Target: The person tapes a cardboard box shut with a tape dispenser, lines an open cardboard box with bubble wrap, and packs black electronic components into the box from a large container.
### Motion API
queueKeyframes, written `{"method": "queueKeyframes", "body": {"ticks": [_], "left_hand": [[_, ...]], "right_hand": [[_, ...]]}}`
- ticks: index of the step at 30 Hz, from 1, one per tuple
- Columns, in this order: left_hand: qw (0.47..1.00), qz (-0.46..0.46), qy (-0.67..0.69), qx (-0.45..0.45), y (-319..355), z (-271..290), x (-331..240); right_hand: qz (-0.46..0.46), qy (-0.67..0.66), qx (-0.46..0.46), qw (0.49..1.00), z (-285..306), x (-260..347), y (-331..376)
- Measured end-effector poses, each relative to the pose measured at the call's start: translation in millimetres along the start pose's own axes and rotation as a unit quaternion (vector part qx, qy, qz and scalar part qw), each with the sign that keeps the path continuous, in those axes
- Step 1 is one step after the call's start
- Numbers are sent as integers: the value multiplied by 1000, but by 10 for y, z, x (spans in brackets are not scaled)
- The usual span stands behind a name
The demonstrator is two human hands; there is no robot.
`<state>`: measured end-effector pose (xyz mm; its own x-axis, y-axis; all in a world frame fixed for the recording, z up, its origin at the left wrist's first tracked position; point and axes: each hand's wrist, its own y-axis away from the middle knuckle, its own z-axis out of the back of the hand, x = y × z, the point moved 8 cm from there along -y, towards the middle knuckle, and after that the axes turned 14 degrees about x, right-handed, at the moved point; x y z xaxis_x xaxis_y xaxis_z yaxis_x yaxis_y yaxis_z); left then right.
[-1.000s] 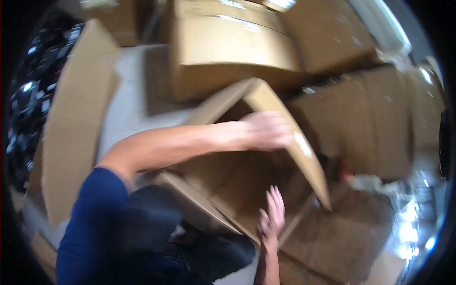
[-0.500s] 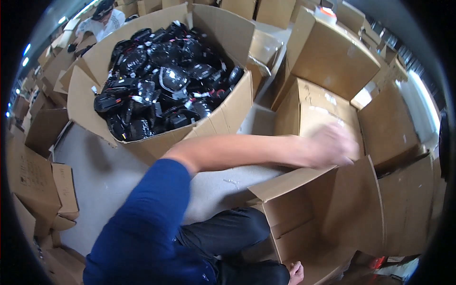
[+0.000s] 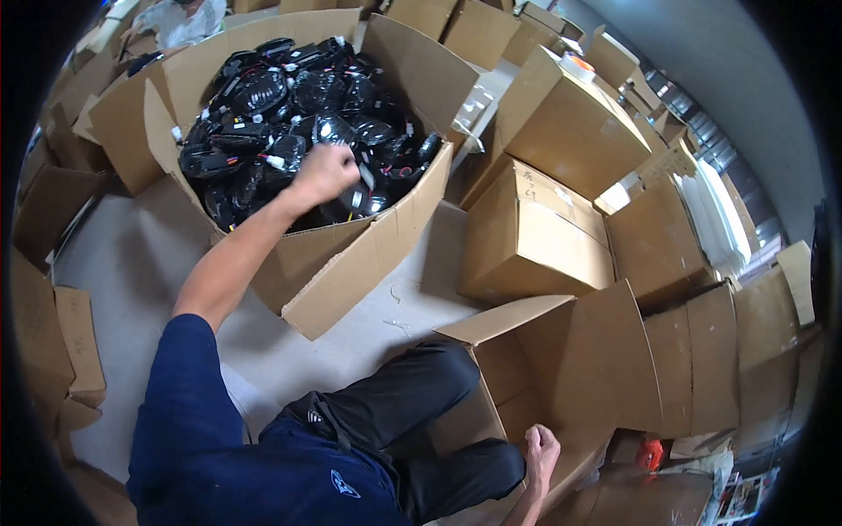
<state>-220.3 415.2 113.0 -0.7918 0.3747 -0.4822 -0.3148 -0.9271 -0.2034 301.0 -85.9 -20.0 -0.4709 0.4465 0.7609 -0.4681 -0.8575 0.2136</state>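
Left hand (image 3: 326,171) fingers clenched over black bagged parts (image 3: 289,123), right hand (image 3: 541,449) fingers curled on open carton (image 3: 561,368)

Large open brown carton (image 3: 368,254) is sitting upper left, holding black plastic-wrapped packages (image 3: 289,114) with small white labels. Closed brown box (image 3: 535,237) is standing just right of it, a bigger closed box (image 3: 570,131) behind. Open empty carton (image 3: 570,368) is lying lower right. Flattened cartons (image 3: 53,333) are lining the left floor edge.
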Motion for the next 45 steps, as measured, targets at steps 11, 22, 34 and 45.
{"method": "queueKeyframes", "body": {"ticks": [11, 22, 34, 45], "left_hand": [[710, -123, 659, 213, 1224, -955, -2504], [859, -381, 320, 121, 2019, -1326, -3202], [828, -414, 305, 223, 2148, -1872, -3187], [821, -410, 316, 242, 2197, -1918, -3133]], "right_hand": [[268, -348, 33, 898, -704, 2386, 21], [118, -394, -44, 911, -864, 1558, 258], [42, -363, -6, 931, -962, 1264, 368], [37, -361, -12, 932, -1025, 1232, 395]]}}
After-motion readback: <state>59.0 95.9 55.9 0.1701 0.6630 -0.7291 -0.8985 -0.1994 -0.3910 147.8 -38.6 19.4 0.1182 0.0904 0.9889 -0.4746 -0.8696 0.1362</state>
